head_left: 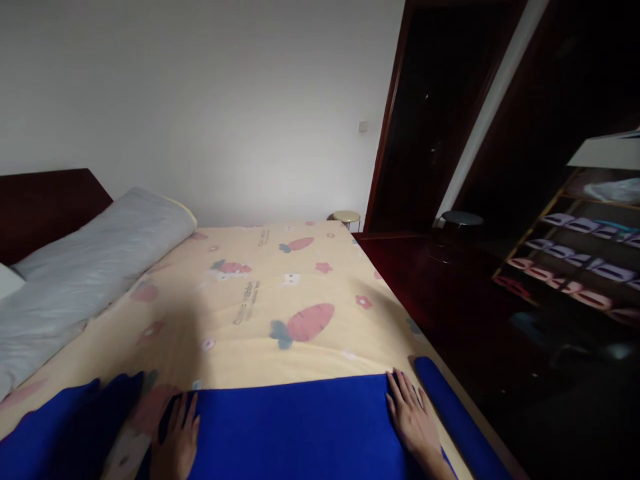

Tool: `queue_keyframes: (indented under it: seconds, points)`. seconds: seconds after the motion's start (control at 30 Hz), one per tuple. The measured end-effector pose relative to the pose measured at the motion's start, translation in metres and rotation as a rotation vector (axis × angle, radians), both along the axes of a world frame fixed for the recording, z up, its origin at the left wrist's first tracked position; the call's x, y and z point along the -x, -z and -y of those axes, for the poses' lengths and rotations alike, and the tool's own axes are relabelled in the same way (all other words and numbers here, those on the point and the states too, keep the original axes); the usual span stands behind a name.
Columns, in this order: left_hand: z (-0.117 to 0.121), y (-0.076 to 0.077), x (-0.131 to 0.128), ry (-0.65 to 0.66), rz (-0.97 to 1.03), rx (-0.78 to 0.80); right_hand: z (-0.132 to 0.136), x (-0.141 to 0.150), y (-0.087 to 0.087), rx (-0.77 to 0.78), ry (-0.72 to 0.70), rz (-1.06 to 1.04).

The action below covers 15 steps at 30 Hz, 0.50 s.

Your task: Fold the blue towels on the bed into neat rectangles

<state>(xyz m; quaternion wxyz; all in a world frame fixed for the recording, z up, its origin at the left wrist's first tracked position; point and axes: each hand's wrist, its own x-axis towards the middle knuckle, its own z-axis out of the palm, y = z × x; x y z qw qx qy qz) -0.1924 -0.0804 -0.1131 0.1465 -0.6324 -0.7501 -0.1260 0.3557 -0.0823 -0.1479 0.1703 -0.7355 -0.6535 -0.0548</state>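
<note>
A bright blue garment [295,427] lies spread on the near end of a bed covered by a yellow sheet [280,293] printed with carrots. My left hand [176,437] rests flat on the garment's upper left corner, fingers stretched out. My right hand [413,417] lies flat on the upper right corner, fingers spread. One blue sleeve [457,420] runs along the bed's right edge beside my right hand. Another blue part [65,427] lies at the lower left.
A rolled grey quilt [80,273] lies along the bed's left side by a dark headboard [45,203]. Two round stools [347,217] [461,219] stand near a dark doorway. A shoe rack [580,267] stands at the right over dark floor.
</note>
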Motion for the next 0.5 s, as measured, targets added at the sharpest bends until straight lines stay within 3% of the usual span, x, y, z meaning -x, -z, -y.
queue_keyframes:
  seconds: [0.1,0.2,0.27,0.3,0.37,0.47,0.5]
  points:
    - [-0.001,0.007,-0.081,0.147,0.011,0.031,-0.004,0.077,-0.006,-0.078,-0.072,-0.066]
    - [-0.008,0.023,-0.164,0.414,0.073,0.146,-0.009,0.162,-0.008,0.014,-0.395,-0.156]
    - [-0.015,0.034,-0.186,0.551,0.102,0.225,-0.012,0.186,-0.008,0.105,-0.536,-0.188]
    - [-0.018,0.037,-0.182,0.563,0.111,0.25,-0.013,0.182,-0.007,0.143,-0.556,-0.195]
    - [-0.022,0.041,-0.144,0.449,0.112,0.262,-0.013,0.146,-0.006,0.184,-0.481,-0.193]
    - [-0.021,0.038,-0.047,0.101,0.082,0.204,-0.004,0.057,0.001,0.147,-0.209,-0.154]
    - [-0.019,0.036,-0.016,0.046,0.079,0.193,0.0,0.03,0.005,0.132,-0.149,-0.139]
